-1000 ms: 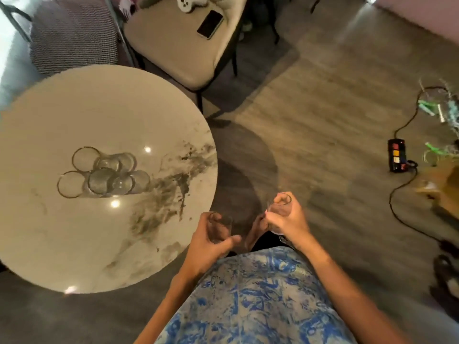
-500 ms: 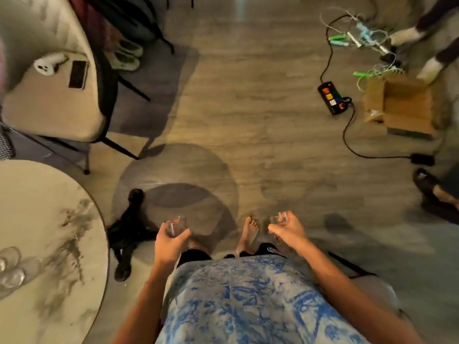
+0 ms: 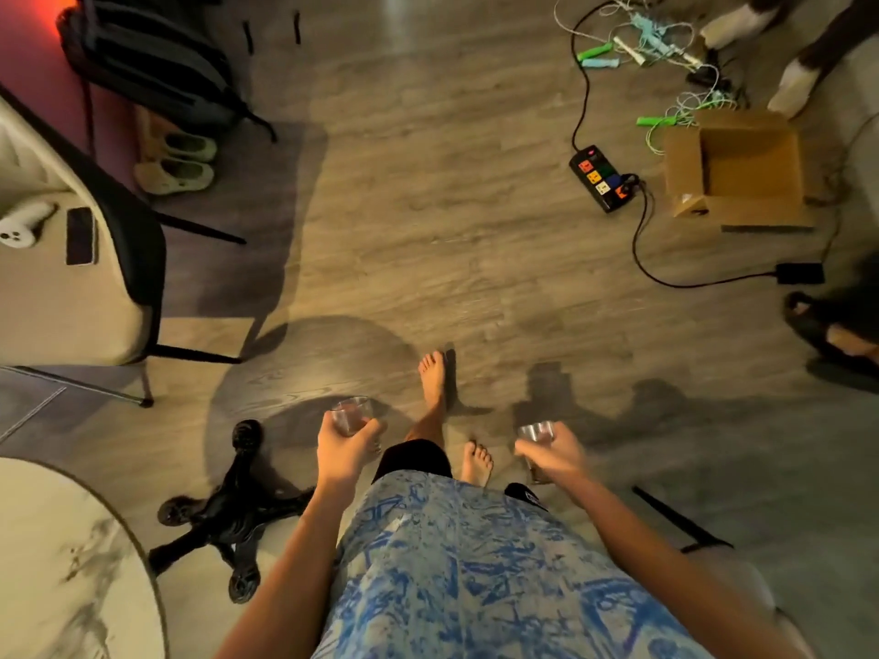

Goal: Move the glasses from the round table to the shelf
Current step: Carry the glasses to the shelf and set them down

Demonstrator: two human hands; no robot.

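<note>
I am in the carry step: my left hand (image 3: 345, 451) curls around the left glass (image 3: 351, 413), my right hand (image 3: 554, 456) around the right glass (image 3: 536, 432), low in the frame. Next I must find the shelf, which is not visible.

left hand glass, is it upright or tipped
Upright: the glass in the left hand shows its open rim facing up toward the camera; contents cannot tell.
</note>
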